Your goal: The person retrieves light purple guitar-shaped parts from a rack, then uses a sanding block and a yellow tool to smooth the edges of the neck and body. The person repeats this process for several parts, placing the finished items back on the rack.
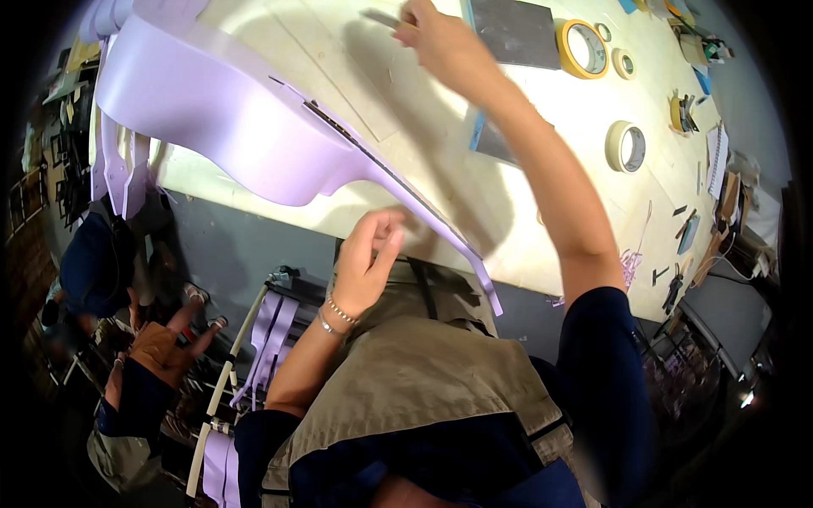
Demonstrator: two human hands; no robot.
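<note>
A lavender guitar (229, 118) stands on its side on the pale worktable, its neck running toward the table's near edge and the headstock (483, 279) reaching past it. My left hand (370, 258) is beside the neck with fingers loosely curled, thumb apart and nothing held. It looks apart from the guitar. My right hand (440, 46) is raised over the far side of the table. Its fingers are closed around a flat, thin grey tool (383, 18), like a blade, that points left. Motion blur hides the tool's exact kind.
Rolls of tape, one yellow (598, 49) and one cream (616, 146), lie right of dark sanding sheets (515, 32). Small tools (675, 288) and a notebook (717, 161) sit at the right edge. Lavender guitar bodies (269, 339) stand on a rack at left; seated people (161, 360) are beyond.
</note>
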